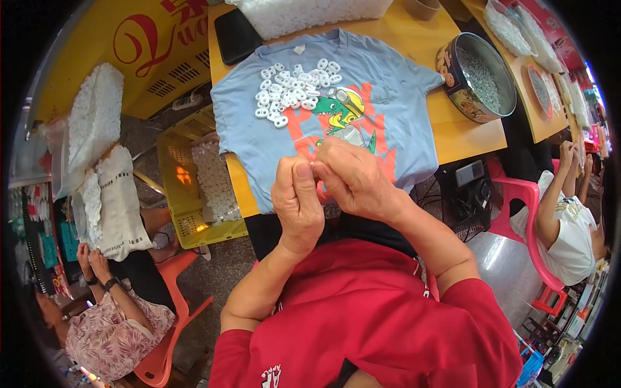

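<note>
Over the lower edge of a light blue T-shirt [252, 142] spread on the table, my two hands meet with fingers closed. My left hand [299, 204] pinches with thumb and forefinger against the fingertips of my right hand [359, 178], which is curled and also pinching. A tiny pale spot shows between the fingertips; what they hold is mostly hidden. Beyond them, a loose pile of small white plastic pieces with two holes each [294, 90] lies on the shirt, beside a printed cartoon dinosaur.
A round tin [469, 103] of small grey metal parts stands at the yellow table's [472, 137] right. A clear bag of white pieces [304, 16] and a black tray [238, 35] lie at the back. A yellow crate [174, 200] stands left; people sit on both sides.
</note>
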Demonstrator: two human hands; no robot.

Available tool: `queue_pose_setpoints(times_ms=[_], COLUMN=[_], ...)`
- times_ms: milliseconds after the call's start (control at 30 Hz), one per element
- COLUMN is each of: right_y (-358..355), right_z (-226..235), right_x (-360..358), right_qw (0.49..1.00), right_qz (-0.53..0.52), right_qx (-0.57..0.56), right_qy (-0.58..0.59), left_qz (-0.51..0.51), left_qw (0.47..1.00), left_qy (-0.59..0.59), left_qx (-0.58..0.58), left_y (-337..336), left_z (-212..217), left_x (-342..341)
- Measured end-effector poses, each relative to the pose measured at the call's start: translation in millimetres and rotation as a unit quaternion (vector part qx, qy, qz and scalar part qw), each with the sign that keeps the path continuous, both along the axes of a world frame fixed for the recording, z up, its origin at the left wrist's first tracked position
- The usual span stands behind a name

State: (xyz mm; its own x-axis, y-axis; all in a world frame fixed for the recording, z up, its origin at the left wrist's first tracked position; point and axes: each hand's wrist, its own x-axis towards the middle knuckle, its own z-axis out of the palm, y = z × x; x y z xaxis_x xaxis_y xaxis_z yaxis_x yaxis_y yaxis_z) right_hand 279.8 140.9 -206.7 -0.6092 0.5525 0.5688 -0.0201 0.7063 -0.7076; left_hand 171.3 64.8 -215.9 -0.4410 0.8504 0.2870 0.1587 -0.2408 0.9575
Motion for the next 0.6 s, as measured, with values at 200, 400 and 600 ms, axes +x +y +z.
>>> queue_pose_setpoints(times_ms=[200,400,600], right_y=[7,10,15], right_z=[-8,0,9], right_x=[1,6,11], right_qw=[0.990,0.964,0.993], right_qz=[-0.012,0.011,0.028], right_qx=[-0.141,-0.264,-0.112], right_qy=[-0.030,0.017,-0.034], left_qz=[-0.021,-0.028,-0.027], left_qw=[0.998,0.995,1.000], left_qy=[-0.033,-0.089,-0.015], left_qx=[-0.038,-0.027,0.002], left_y=[18,16,13], left_z=[-9,2,9], left_x=[-9,-8,-9])
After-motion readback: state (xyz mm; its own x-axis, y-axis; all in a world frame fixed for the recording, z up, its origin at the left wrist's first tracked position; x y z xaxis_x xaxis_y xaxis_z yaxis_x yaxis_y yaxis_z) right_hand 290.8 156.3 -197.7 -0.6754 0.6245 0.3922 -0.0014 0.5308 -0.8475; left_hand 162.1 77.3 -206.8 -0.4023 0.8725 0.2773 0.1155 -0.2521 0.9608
